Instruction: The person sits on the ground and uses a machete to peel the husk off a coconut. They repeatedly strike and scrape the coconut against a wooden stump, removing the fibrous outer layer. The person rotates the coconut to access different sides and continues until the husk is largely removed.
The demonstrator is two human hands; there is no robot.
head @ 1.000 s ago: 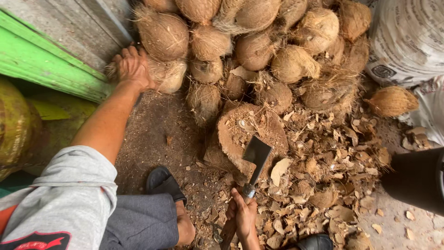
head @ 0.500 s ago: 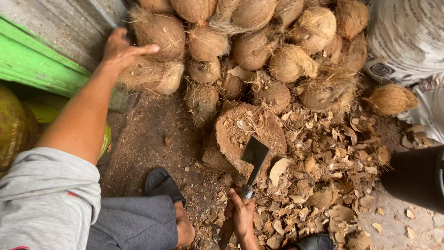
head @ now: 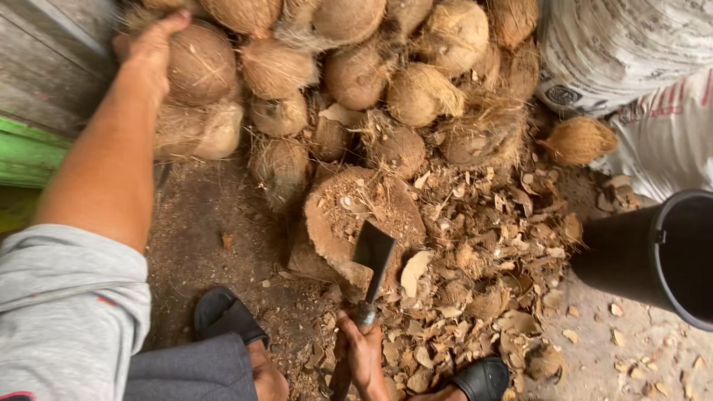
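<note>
**Coconut grasped at pile, cleaver held on block**

Head view: a round, fibrous brown coconut [head: 199,63] at the pile's upper left is gripped by the left hand [head: 152,46], fingers curled over its top. One flat-bladed cleaver [head: 373,256] is clenched at the handle by the right hand [head: 362,356], blade resting on one rough wood block [head: 349,215]. Roughly fifteen husked coconuts are stacked. Dry husk chips [head: 483,282] are strewn over the ground; one black bucket [head: 657,256] stands at right.

Bare dirt floor [head: 200,223] left of the chopping stump [head: 349,215] offers passage; stacked coconuts [head: 356,74], shell debris [head: 490,275] and black bucket [head: 661,252] obstruct elsewhere.
</note>
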